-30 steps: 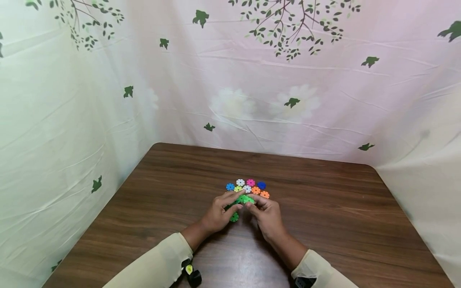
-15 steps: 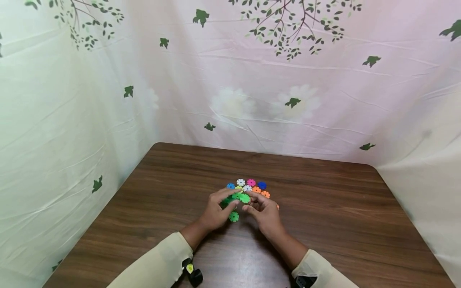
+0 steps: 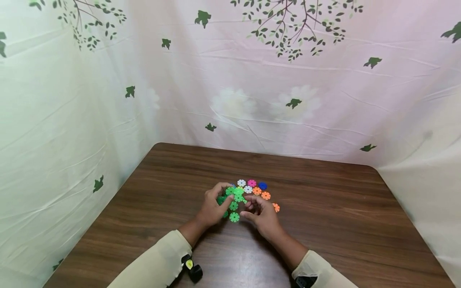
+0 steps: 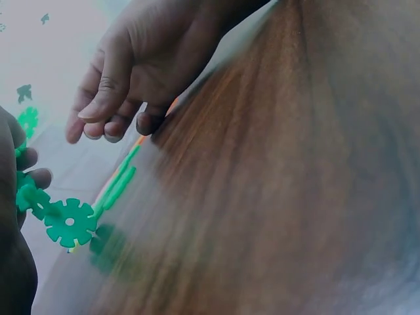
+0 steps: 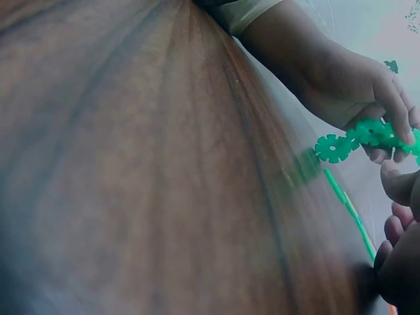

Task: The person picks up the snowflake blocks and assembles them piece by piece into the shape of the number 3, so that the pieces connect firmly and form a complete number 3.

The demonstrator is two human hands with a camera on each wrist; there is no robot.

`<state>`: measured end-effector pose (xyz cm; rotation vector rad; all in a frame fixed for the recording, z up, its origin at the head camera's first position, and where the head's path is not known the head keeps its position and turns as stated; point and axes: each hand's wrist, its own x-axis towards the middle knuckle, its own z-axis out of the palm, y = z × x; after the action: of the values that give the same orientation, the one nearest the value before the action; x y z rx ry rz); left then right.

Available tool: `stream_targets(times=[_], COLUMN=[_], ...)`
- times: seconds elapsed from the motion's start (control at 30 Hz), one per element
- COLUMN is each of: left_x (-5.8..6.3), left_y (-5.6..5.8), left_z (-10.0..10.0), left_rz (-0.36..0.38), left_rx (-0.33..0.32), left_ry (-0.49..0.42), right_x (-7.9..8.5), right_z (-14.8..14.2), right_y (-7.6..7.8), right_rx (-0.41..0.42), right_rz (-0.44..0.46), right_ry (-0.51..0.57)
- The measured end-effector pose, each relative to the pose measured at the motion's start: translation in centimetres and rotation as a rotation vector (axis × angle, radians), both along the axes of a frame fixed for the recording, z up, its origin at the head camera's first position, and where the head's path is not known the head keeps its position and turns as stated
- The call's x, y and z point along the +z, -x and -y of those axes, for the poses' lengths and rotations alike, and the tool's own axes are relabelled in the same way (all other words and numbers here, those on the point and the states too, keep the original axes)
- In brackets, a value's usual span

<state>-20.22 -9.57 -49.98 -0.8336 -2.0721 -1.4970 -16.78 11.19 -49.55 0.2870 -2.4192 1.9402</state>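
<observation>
My left hand point(image 3: 212, 206) grips a joined cluster of green notched discs point(image 3: 238, 197) between thumb and fingers, above the table. In the left wrist view, one disc point(image 4: 59, 230) of this cluster sticks out from the hand's edge. Just right of the cluster is my right hand point(image 3: 264, 219), its fingers loosely curled. The left wrist view shows that hand point(image 4: 154, 65) with nothing in its fingers. A single green disc point(image 3: 234, 217) lies on the table between the hands. My left hand partly hides other green discs point(image 3: 225, 214) near it.
Beyond the hands lie flat discs: a white disc point(image 3: 241, 183), a pink disc point(image 3: 251, 183), a dark blue disc point(image 3: 263, 186) and several orange ones point(image 3: 265, 195). The brown wooden table point(image 3: 342, 216) reaches back to a printed cloth point(image 3: 259, 136).
My left hand has shifted slightly left and turned the green cluster, so more of its discs show. The right hand has come away from the cluster, its fingers more curled.
</observation>
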Motion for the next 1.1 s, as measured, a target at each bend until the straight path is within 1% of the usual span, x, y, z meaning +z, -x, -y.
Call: stream_targets(times=[0.1,0.2,0.3,0.5,0.63,0.77,0.9,1.03,1.1], left_x=[-0.1,-0.3,-0.4,0.0,0.2,0.2,0.0,-0.2,-0.1], left_y=[0.0,0.1,0.1,-0.2,-0.3,-0.3,0.0,0.0,0.0], left_z=[0.1,0.1,0.1,0.2,0.2,0.2,0.1,0.0,0.0], left_rz=[0.022,0.041,0.055,0.099,0.112,0.123,0.125,0.111,0.106], left_rx=[-0.020,-0.039,-0.039,-0.038,-0.032,-0.015,0.008,0.029,0.022], left_ry=[-0.027,-0.056,-0.067,-0.055,-0.033,-0.027,-0.031,-0.022,-0.021], right_x=[-0.2,-0.4,-0.6,-1.1,-1.2,-1.2,-1.1,-1.1,-1.0], right_z=[0.0,-0.1,-0.1,0.0,0.2,0.6,1.1,1.3,1.3], right_y=[0.0,0.0,0.1,0.2,0.2,0.1,0.1,-0.1,-0.1], right_rx=[0.006,0.026,0.051,0.065,0.059,0.045,0.032,0.028,0.033], right_rz=[-0.002,-0.037,-0.076,-0.156,-0.221,-0.214,-0.189,-0.197,-0.195], right_ry=[-0.037,-0.102,-0.167,-0.243,-0.342,-0.408,-0.437,-0.469,-0.472])
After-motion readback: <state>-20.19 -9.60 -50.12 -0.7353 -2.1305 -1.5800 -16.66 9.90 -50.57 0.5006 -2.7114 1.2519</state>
